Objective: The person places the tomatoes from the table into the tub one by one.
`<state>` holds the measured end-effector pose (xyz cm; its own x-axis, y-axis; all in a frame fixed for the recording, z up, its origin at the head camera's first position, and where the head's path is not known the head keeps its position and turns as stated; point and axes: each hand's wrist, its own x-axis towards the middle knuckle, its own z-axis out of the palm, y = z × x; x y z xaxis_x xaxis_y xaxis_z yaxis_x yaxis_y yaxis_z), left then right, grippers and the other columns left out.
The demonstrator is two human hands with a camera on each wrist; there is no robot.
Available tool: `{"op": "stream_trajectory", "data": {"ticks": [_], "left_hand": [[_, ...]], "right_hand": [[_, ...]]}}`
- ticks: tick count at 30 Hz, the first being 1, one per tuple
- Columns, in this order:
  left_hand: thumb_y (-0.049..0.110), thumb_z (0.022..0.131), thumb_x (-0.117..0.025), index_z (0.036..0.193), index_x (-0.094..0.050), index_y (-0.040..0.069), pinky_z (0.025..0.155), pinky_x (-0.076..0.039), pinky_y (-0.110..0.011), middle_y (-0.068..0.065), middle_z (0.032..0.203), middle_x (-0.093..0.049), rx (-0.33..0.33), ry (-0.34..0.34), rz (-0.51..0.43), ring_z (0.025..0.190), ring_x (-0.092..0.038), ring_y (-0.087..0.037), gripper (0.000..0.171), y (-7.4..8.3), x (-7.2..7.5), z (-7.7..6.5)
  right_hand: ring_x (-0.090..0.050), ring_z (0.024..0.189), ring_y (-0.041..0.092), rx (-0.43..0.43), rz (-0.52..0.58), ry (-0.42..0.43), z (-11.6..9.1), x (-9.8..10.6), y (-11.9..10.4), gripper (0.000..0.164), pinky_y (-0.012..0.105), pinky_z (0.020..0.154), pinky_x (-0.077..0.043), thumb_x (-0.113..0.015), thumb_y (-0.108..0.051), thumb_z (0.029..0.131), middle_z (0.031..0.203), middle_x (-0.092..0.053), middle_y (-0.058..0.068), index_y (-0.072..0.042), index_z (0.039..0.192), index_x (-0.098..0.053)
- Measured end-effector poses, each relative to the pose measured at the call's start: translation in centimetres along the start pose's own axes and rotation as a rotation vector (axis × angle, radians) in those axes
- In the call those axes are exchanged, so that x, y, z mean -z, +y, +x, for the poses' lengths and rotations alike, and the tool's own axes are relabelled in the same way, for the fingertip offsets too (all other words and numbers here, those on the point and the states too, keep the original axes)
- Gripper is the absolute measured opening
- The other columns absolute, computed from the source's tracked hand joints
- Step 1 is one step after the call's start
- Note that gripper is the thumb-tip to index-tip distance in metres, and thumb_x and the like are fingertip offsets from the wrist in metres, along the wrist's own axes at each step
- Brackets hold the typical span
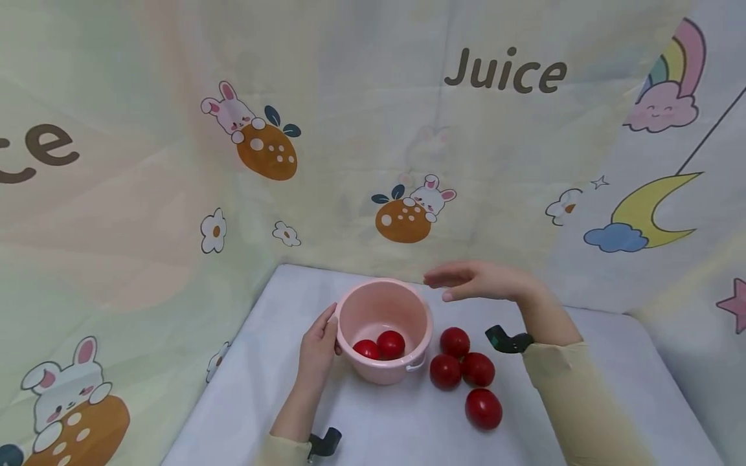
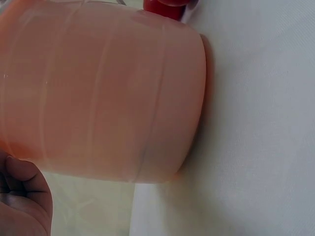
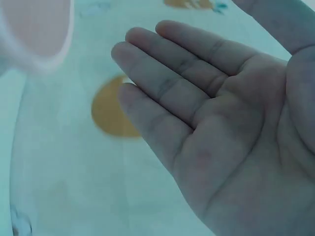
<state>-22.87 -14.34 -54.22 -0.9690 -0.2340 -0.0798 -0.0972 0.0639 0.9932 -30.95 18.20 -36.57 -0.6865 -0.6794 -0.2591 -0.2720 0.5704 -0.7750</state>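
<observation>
A pink bucket [image 1: 381,373] stands on the table, its mouth tilted toward the head camera. My left hand [image 1: 317,346] grips its left side by the rim; the left wrist view shows curled fingers [image 2: 27,177] against the bucket wall [image 2: 108,98]. Inside lie two shiny red tomatoes [image 1: 390,345]. To the right of the bucket, several more tomatoes [image 1: 478,370] sit grouped on the cloth, the nearest one [image 1: 484,409] a bit apart. My right hand [image 1: 480,281] hovers behind them, right of the rim, palm bare and fingers extended in the right wrist view.
A white cloth [image 1: 408,427] covers the table. Behind and to the left hangs a printed curtain [image 1: 350,162] with rabbits and lettering. The bucket's small white handle joint [image 1: 415,367] faces front right. Dark camera mounts [image 1: 508,340] sit on both wrists.
</observation>
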Motion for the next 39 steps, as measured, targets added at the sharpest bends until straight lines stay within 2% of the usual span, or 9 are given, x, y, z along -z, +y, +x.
{"op": "stream_trajectory", "data": {"ticks": [6, 16, 22, 28, 33, 39], "left_hand": [[0.054, 0.097, -0.054, 0.137, -0.053, 0.045, 0.067, -0.054, -0.024, -0.012, 0.099, -0.065, -0.009, 0.005, 0.021, 0.07, -0.057, -0.023, 0.041, -0.3, 0.7, 0.2], [0.053, 0.098, -0.053, 0.137, -0.054, 0.045, 0.066, -0.054, -0.024, -0.012, 0.094, -0.066, 0.009, 0.018, 0.038, 0.069, -0.059, -0.023, 0.04, -0.3, 0.7, 0.3], [0.053, 0.098, -0.052, 0.137, -0.052, 0.047, 0.067, -0.054, -0.024, -0.011, 0.096, -0.066, 0.021, 0.013, 0.039, 0.071, -0.059, -0.024, 0.04, -0.1, 0.5, 0.2], [0.053, 0.098, -0.052, 0.136, -0.052, 0.048, 0.068, -0.055, -0.024, -0.011, 0.098, -0.066, 0.028, 0.006, 0.038, 0.072, -0.059, -0.024, 0.039, 0.0, 0.3, 0.2], [0.052, 0.098, -0.052, 0.137, -0.052, 0.046, 0.067, -0.055, -0.024, -0.014, 0.098, -0.066, 0.028, -0.001, 0.038, 0.072, -0.059, -0.024, 0.039, 0.2, 0.1, 0.0], [0.051, 0.098, -0.053, 0.137, -0.053, 0.046, 0.067, -0.054, -0.024, -0.014, 0.097, -0.066, 0.029, 0.002, 0.032, 0.071, -0.059, -0.023, 0.039, 0.2, 0.0, 0.0]], "right_hand": [[-0.051, 0.133, 0.033, -0.078, -0.013, 0.111, -4.1, 0.2, 3.1, 0.059, 0.046, 0.099, -0.052, -0.069, -0.039, 0.09, 0.143, -0.056, 0.007, -0.019, 0.143, -0.052], [-0.05, 0.134, 0.036, -0.173, 0.056, 0.25, -6.7, -3.4, 9.6, 0.066, 0.049, 0.099, -0.052, -0.07, -0.045, 0.088, 0.145, -0.053, 0.009, -0.019, 0.145, -0.049], [-0.044, 0.139, 0.039, -0.198, 0.082, 0.341, -7.2, -6.1, 13.1, 0.068, 0.055, 0.101, -0.049, -0.07, -0.047, 0.088, 0.148, -0.05, 0.012, -0.019, 0.146, -0.047], [-0.035, 0.144, 0.041, -0.236, 0.116, 0.432, -6.8, -9.2, 16.3, 0.074, 0.056, 0.103, -0.046, -0.071, -0.046, 0.086, 0.153, -0.044, 0.012, -0.02, 0.149, -0.042], [-0.034, 0.144, 0.042, -0.278, 0.181, 0.445, -6.5, -11.2, 18.0, 0.077, 0.055, 0.102, -0.047, -0.074, -0.041, 0.086, 0.153, -0.044, 0.012, -0.017, 0.15, -0.04], [-0.036, 0.143, 0.042, -0.314, 0.215, 0.441, -6.0, -12.6, 19.4, 0.083, 0.053, 0.102, -0.049, -0.076, -0.045, 0.082, 0.153, -0.045, 0.013, -0.015, 0.151, -0.04]]}}
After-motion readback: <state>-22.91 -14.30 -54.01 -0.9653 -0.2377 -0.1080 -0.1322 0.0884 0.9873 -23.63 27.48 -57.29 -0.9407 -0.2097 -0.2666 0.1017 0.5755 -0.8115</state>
